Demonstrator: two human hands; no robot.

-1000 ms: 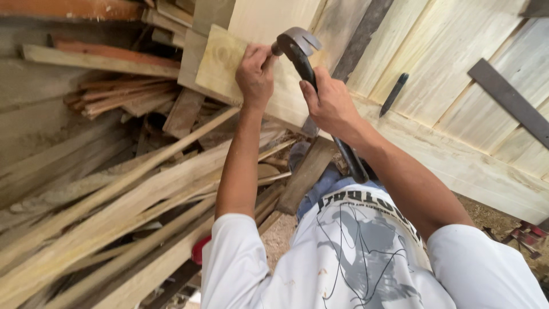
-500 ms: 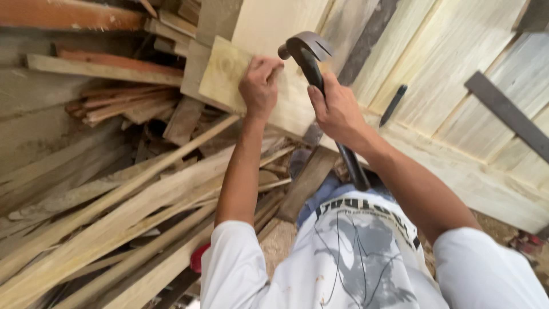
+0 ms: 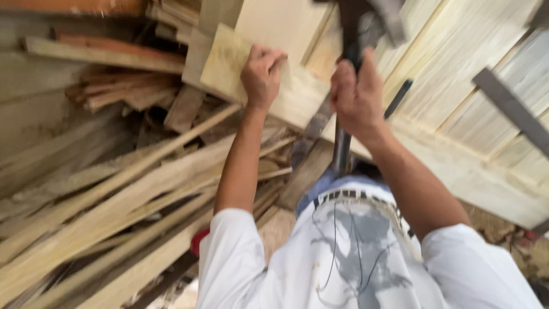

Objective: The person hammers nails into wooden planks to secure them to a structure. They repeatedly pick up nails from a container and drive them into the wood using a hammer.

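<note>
The small wood block lies flat against the pale board, directly under and to the left of the left hand. Its face is roughly square, tilted, with one edge running up and to the right; the lower corner overlaps the board's edge. The left hand presses on the block's right-hand portion, fingers curled over its upper edge, pinning it in place.

The hammer stands to the right of the block and above both hands. Its head is blurred at the top of the view. Its dark handle runs nearly vertical, down through the right hand, which is clenched around the shaft; the handle's end shows below the fist, near the waist.

The left hand is in contact with the block; the right hand is apart from it, just beside, across a narrow gap.

Left of and below the left forearm lies a loose pile of wood strips. Right of the right hand, slatted panels slope away.
</note>
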